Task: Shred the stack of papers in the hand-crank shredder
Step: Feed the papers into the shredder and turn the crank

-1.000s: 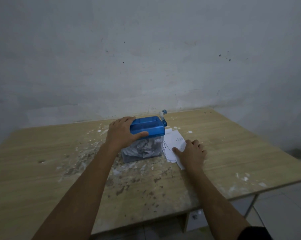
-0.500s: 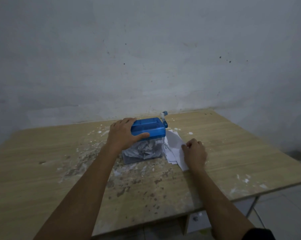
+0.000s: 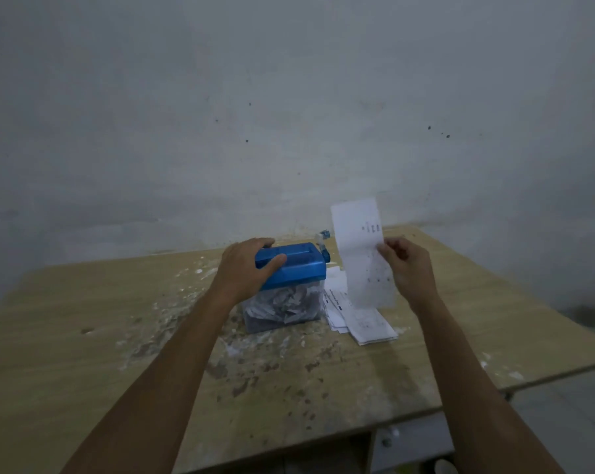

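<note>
Blue shredder (image 3: pixel 291 268), bin part-full of shreds, gripped on top by left hand (image 3: pixel 246 266); right hand (image 3: pixel 407 268) pinches one sheet (image 3: pixel 361 248) aloft at 3 o'clock, stack (image 3: pixel 361 316) below unshredded.

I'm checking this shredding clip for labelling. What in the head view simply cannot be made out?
- Print on the lifted sheet pinched by the right hand: too small and motion-blurred.
- Shredder left side: covered by the left hand.
- Crank handle: small, partly behind the lid.
- How many papers remain in the stack: edges overlap.
- Table legs: cut off below.
</note>
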Available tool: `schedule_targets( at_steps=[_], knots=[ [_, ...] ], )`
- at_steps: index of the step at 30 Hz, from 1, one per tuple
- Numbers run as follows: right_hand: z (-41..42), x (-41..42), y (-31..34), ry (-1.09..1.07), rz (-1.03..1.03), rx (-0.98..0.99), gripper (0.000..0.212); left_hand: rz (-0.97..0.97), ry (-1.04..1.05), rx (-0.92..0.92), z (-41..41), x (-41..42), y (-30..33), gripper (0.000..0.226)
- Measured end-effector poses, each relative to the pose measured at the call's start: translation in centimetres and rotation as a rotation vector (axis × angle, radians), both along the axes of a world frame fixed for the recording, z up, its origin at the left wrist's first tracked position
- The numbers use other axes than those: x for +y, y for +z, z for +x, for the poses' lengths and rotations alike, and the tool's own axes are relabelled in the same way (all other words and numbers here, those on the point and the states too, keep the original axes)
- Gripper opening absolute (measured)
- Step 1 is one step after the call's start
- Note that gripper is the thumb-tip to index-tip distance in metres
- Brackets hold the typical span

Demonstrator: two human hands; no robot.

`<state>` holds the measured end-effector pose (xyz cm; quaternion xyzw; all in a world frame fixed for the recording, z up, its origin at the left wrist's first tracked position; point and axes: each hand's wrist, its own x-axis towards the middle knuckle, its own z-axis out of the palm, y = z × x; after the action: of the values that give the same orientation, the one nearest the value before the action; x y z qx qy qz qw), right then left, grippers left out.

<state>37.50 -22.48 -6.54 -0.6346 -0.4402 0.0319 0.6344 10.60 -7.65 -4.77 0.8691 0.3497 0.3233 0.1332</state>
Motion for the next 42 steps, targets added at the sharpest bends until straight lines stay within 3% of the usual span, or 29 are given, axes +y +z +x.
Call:
schedule_targets(
  at_steps=[4, 8, 13, 21, 26, 42],
  knots=[
    [-3.2, 0.7, 4.7, 0.169, 0.080, 0.046, 0.010, -0.131, -0.146, -0.212, 0.8, -1.4, 1.9, 0.042],
    [-6.4, 2.8, 7.3, 0.303, 0.080, 0.114, 0.015, -0.271, -0.261, -0.321, 1.6, -2.4, 3.9, 0.033],
    [-8.9, 5.1, 9.2, 0.318, 0.061, 0.229, 0.017, -0.354, -0.205, -0.440, 1.1, -2.6, 5.3, 0.035],
    [-10.2, 7.8, 10.5, 0.232, -0.068, 0.307, 0.033, -0.403, -0.187, -0.468, -0.1, -1.1, 6.2, 0.022],
    [-9.7, 9.3, 11.3, 0.257, -0.152, 0.323, 0.019, -0.356, -0.110, -0.513, 0.7, 0.6, 6.8, 0.019],
    [-8.3, 11.6, 7.8, 0.325, -0.226, 0.335, 0.022, -0.362, -0.049, -0.484, 1.9, 3.5, 2.3, 0.018]
  ],
)
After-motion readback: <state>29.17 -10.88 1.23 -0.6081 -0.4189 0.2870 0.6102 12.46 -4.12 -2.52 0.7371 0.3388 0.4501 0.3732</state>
